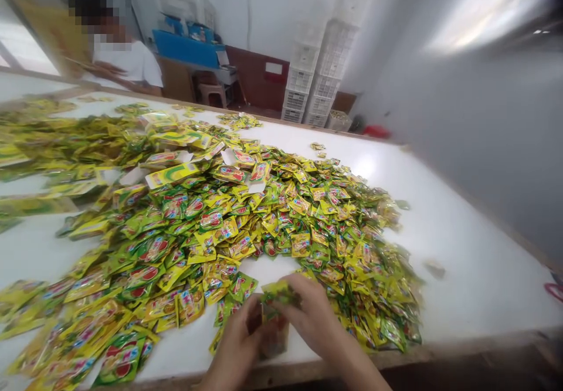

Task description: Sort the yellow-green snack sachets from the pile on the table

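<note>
A big heap of small yellow-green sachets point(246, 221) with red fruit prints covers the white table point(461, 250). At the near edge my left hand point(240, 344) and my right hand point(310, 315) meet over a small stack of sachets point(279, 294). Both hands have their fingers closed round this stack, the left from below and the left side, the right from above. Motion blur softens the fingers. A few flat yellow cartons point(171, 174) lie on the heap further back.
Another person in a white shirt point(127, 63) sits at the far left side of the table. Stacked white crates point(314, 86) and a blue unit point(187, 48) stand by the back wall. A grey wall runs along the right. The table's wooden rim point(440, 353) is close to me.
</note>
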`<action>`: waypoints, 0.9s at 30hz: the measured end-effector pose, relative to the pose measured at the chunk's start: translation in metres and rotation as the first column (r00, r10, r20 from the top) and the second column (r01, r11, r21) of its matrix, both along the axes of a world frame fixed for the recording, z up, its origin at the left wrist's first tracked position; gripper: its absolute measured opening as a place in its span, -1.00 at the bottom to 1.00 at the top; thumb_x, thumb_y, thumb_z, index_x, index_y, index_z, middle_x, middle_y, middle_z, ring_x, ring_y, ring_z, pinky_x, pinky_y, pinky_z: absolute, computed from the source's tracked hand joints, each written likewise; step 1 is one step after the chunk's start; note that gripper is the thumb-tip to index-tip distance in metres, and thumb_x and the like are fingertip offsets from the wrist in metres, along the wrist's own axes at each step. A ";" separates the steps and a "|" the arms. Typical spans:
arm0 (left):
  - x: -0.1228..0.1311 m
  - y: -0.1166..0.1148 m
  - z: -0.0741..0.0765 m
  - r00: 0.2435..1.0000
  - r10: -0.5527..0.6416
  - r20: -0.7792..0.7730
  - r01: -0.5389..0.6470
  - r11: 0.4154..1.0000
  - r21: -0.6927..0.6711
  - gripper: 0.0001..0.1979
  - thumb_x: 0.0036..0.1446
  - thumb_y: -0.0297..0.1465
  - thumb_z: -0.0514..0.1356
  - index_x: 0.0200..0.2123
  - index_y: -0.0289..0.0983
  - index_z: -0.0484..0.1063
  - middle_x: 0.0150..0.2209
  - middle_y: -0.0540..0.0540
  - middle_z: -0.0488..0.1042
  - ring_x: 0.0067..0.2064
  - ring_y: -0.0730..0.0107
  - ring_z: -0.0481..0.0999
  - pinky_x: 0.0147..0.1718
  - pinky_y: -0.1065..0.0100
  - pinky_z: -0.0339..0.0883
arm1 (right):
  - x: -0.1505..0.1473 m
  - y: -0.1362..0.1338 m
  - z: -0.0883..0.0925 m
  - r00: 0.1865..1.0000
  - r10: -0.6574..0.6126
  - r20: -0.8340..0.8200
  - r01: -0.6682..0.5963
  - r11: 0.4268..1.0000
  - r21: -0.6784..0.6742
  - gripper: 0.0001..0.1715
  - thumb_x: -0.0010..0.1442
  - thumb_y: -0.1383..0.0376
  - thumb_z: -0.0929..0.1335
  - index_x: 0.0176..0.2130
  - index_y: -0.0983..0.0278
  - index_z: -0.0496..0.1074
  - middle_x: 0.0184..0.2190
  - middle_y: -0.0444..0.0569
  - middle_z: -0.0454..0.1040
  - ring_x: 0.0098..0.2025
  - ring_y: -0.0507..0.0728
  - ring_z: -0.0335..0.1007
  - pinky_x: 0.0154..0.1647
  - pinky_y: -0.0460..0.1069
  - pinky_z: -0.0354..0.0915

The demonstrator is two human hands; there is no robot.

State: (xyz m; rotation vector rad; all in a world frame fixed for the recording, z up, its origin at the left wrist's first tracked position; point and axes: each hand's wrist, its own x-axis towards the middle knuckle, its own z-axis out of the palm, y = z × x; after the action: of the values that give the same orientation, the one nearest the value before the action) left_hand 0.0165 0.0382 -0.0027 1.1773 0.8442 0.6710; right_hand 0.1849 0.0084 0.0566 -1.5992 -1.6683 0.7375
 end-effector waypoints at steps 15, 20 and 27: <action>-0.004 -0.005 -0.013 0.992 -0.125 -0.002 0.125 0.991 -0.041 -0.78 0.10 -0.27 0.30 -0.22 -0.29 0.52 -0.27 -0.10 0.59 -0.18 0.19 0.54 -0.20 0.33 0.39 | 0.015 -0.003 0.031 0.947 0.233 0.220 -0.193 0.963 -0.186 -0.69 0.04 0.48 0.38 -0.17 0.25 0.45 -0.34 -0.10 0.45 -0.27 0.10 0.35 -0.27 -0.09 0.20; -0.004 -0.004 -0.010 0.991 -0.110 0.074 0.117 0.988 -0.105 -0.72 0.07 -0.27 0.32 -0.15 -0.27 0.54 -0.19 -0.12 0.61 -0.10 0.16 0.53 -0.11 0.29 0.37 | 0.013 -0.009 0.010 0.990 0.098 0.099 -0.096 0.995 -0.029 -0.77 0.06 0.52 0.41 -0.30 0.23 0.50 -0.36 -0.14 0.43 -0.26 0.07 0.32 -0.23 -0.08 0.19; 0.003 -0.009 0.000 0.999 -0.046 0.010 0.047 0.996 -0.070 -0.72 0.02 -0.23 0.35 -0.23 -0.26 0.57 -0.27 -0.09 0.61 -0.17 0.18 0.55 -0.19 0.36 0.39 | 0.007 -0.004 -0.008 0.994 -0.107 -0.014 0.107 0.994 -0.023 -0.77 -0.07 0.53 0.52 -0.43 0.22 0.54 -0.37 -0.13 0.41 -0.22 0.11 0.30 -0.21 -0.03 0.20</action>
State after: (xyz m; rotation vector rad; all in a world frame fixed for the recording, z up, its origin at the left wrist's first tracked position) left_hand 0.0192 0.0296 -0.0030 1.1271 0.8244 0.6034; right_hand 0.1921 0.0042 0.0482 -1.6806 -1.5554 0.7136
